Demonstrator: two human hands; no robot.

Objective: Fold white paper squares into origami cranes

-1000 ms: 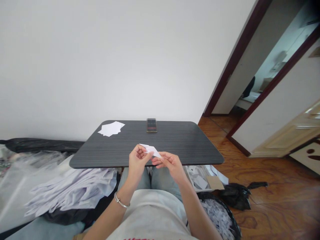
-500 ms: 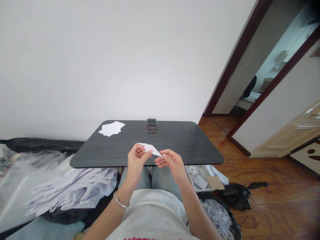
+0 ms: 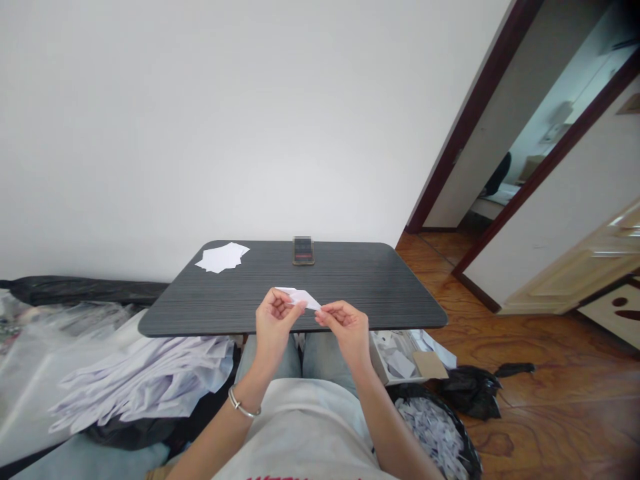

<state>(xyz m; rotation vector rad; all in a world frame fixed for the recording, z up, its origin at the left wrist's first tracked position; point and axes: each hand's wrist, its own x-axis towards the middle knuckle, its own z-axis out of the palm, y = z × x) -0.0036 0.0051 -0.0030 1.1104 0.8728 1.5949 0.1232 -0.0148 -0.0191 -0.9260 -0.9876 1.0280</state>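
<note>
A small folded piece of white paper (image 3: 304, 298) with a pointed right tip is held over the near edge of the dark table (image 3: 365, 287). My left hand (image 3: 273, 323) pinches its left end between thumb and fingers. My right hand (image 3: 345, 327) pinches the pointed right end. Both hands hover just above the table edge, in front of my lap. A thin bracelet sits on my left wrist.
A loose stack of white paper sheets (image 3: 223, 257) lies at the table's far left. A phone (image 3: 303, 251) stands at the far middle. Crumpled paper and plastic (image 3: 145, 380) pile on the floor left; a box (image 3: 405, 350) and a black bag of paper scraps (image 3: 440, 433) are right.
My right hand has slid up along the paper toward its tip and now pinches it; the paper sits slightly higher and more level. My left hand has barely moved.
</note>
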